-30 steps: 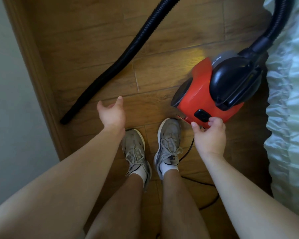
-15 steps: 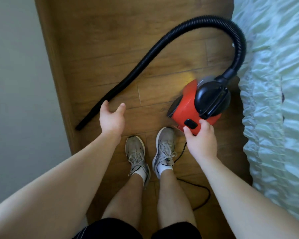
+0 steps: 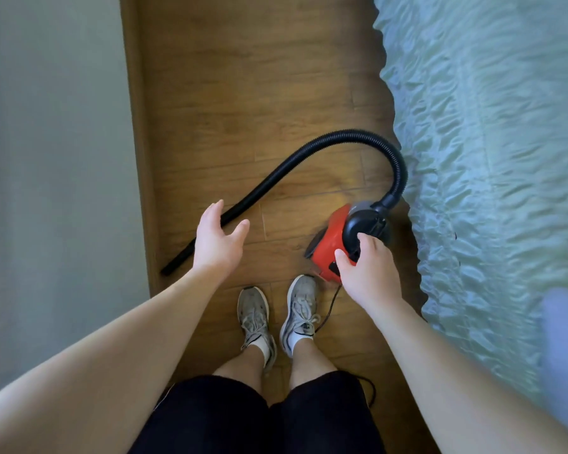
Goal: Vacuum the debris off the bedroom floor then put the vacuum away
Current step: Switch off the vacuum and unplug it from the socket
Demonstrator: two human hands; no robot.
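Head view looks straight down a narrow strip of wooden floor (image 3: 243,93) between a pale wall (image 3: 56,158) and the quilted bed (image 3: 489,158), where the small red vacuum (image 3: 330,247) sits just in front of the person's right shoe (image 3: 300,306), close beside the bed's edge. Its black hose (image 3: 309,155) arches up from the top, curves left and runs down along the floor to a nozzle end (image 3: 174,267) near the skirting. The right hand (image 3: 368,276) is on the vacuum, thumb against the red shell and fingers curled round the rim of the black handle part (image 3: 363,222), so it seems to be taking hold. The left hand (image 3: 215,240) is open with fingers spread, poised over the lower stretch of hose; whether it touches is unclear. A thin power cord (image 3: 330,306) trails from the rear past the right shoe. No debris is plain to see here, so the step is likely picking up or repositioning the machine. Next calls for a firm grip on the handle, the left hand closing round the hose, and care that the cord does not snag the feet
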